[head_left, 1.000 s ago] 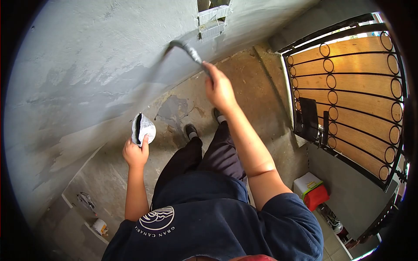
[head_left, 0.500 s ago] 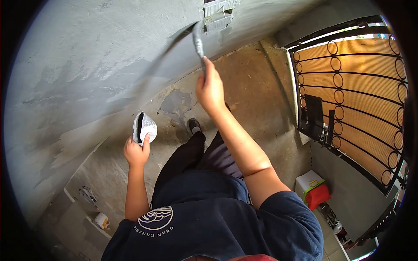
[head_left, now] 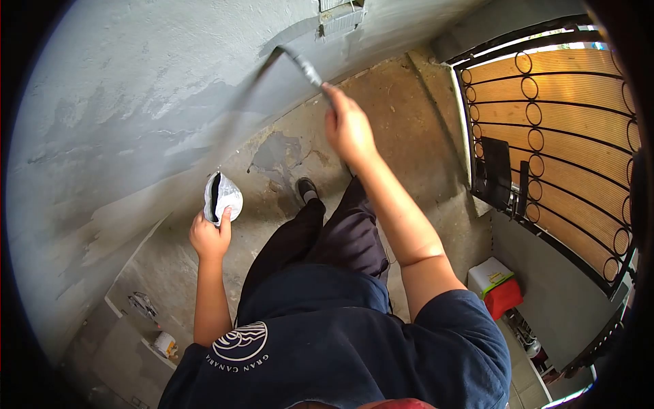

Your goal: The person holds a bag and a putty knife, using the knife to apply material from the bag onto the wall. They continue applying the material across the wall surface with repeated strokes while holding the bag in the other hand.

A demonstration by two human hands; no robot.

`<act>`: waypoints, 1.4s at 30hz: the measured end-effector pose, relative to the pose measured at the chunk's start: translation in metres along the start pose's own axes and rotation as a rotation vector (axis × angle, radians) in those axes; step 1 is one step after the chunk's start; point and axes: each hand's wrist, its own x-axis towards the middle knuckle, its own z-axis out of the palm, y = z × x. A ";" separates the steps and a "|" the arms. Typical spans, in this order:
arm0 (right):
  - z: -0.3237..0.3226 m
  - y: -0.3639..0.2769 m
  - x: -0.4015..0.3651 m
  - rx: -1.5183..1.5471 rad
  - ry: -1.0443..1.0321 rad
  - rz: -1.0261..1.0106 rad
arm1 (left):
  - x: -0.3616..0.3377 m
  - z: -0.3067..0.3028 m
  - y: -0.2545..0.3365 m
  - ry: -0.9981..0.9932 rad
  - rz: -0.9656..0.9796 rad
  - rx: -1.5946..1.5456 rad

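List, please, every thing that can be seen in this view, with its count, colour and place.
curved tool: one, grey and whitish, against wall
pouch-like container: one, whitish with dark opening, left of legs
wall: one, grey, upper left
ridged block: one, pale grey, set in wall
barred gate: one, black with orange panels, right
floor: one, brown-grey, below wall
lidded-looking box: one, white and green, lower right
red item: one, beside box
small container: one, white and orange, lower left
shirt: one, navy, bottom
trousers: one pair, dark, centre
grips: two, skin-coloured, left on container, right on tool

Navy shirt [head_left: 340,347], white round logo [head_left: 240,341], ribbed orange panel [head_left: 569,142], black bars [head_left: 563,251], patchy grey wall [head_left: 150,95]
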 end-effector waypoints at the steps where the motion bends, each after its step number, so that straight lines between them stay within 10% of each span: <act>1: -0.005 0.007 0.008 -0.009 0.058 -0.011 | 0.000 0.000 -0.001 -0.010 -0.006 0.005; 13: 0.065 0.007 -0.004 -0.009 0.344 0.126 | -0.009 0.021 0.006 -0.046 -0.040 -0.033; 29: 0.042 0.089 -0.005 0.078 -0.178 -0.086 | -0.015 0.108 0.037 -0.149 -0.096 -0.161; 42: 0.046 0.118 0.005 0.142 0.185 0.378 | 0.006 0.141 0.073 -0.168 -0.089 -0.301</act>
